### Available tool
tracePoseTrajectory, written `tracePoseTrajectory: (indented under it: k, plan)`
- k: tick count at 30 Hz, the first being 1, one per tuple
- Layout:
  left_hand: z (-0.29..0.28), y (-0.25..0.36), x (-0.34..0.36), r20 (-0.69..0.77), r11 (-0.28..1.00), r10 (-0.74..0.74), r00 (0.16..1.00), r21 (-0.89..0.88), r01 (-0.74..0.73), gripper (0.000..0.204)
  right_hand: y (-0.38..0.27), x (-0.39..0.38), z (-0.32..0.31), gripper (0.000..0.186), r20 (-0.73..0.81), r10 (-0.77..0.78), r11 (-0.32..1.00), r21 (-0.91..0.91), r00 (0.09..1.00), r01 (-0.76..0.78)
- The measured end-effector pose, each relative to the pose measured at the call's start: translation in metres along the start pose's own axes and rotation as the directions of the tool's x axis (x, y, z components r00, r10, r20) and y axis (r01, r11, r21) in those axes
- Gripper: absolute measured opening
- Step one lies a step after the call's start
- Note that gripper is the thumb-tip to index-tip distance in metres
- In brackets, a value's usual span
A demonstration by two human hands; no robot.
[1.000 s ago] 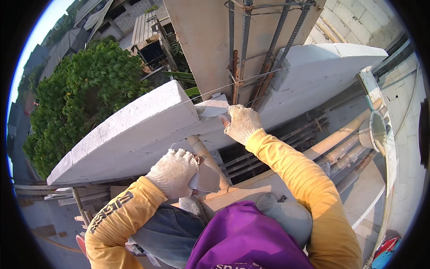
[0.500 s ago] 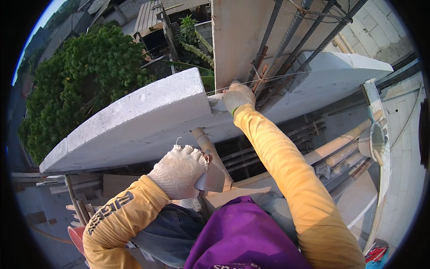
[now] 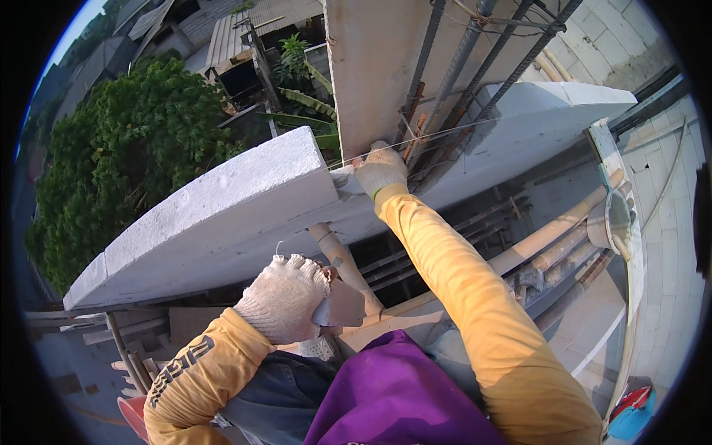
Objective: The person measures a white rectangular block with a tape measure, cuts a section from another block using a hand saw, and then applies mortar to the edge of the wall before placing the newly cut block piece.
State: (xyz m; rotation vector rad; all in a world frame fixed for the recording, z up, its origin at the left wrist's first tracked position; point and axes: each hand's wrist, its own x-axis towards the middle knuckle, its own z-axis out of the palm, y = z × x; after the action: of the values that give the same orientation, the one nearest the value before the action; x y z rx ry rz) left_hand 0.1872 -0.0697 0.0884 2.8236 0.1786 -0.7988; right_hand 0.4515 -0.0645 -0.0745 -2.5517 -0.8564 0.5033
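My left hand (image 3: 278,300), in a knitted off-white glove, is closed round a trowel whose flat grey blade (image 3: 343,302) sticks out to the right; the handle is mostly hidden. My right hand (image 3: 381,172), also gloved, reaches forward to the notch beside a pale masonry block (image 3: 215,189). Its fingers are curled at the foot of an upright board (image 3: 371,81), next to steel reinforcing bars (image 3: 452,81). What they hold, if anything, is hidden. A thin string (image 3: 445,132) crosses right by this hand, above the block wall (image 3: 519,133).
Bamboo poles (image 3: 549,230) and planks lie below the wall, on my side. A round bucket-like container (image 3: 610,220) stands at the right, and a reddish container (image 3: 133,417) at the lower left. Past the wall are a leafy tree (image 3: 126,156) and roofs.
The view has shifted slightly, so the wall, board and bars sit further left. My right hand stays at the notch, and my left hand keeps the trowel.
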Motion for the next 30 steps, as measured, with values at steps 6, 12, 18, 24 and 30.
tracePoseTrajectory:
  k: [6,12,18,24,30]
  plan:
    - [-0.005,0.002,0.005,0.045,1.0,0.008,0.999,0.012,-0.008,0.058,0.006,0.002,0.004,0.038,0.004,-0.03,0.993,0.111,1.0,0.029]
    - [0.004,-0.001,0.008,0.015,1.0,-0.014,1.0,-0.011,0.014,0.065,0.007,0.005,0.006,0.033,0.015,-0.026,0.995,0.093,1.0,0.024]
    - [0.001,0.0,0.004,-0.012,1.0,0.003,1.0,0.003,-0.003,0.066,0.013,0.0,0.006,0.034,-0.056,-0.093,0.987,0.124,0.994,0.1]
    - [-0.005,-0.007,0.007,0.046,0.999,0.032,0.998,0.0,-0.032,0.066,0.001,-0.002,0.0,0.038,-0.021,-0.105,0.99,0.097,0.994,0.106]
    - [-0.015,0.011,0.038,0.089,0.999,-0.01,0.996,-0.039,0.014,0.074,0.101,-0.091,-0.037,0.042,0.151,-0.423,0.904,-0.002,0.893,0.428]
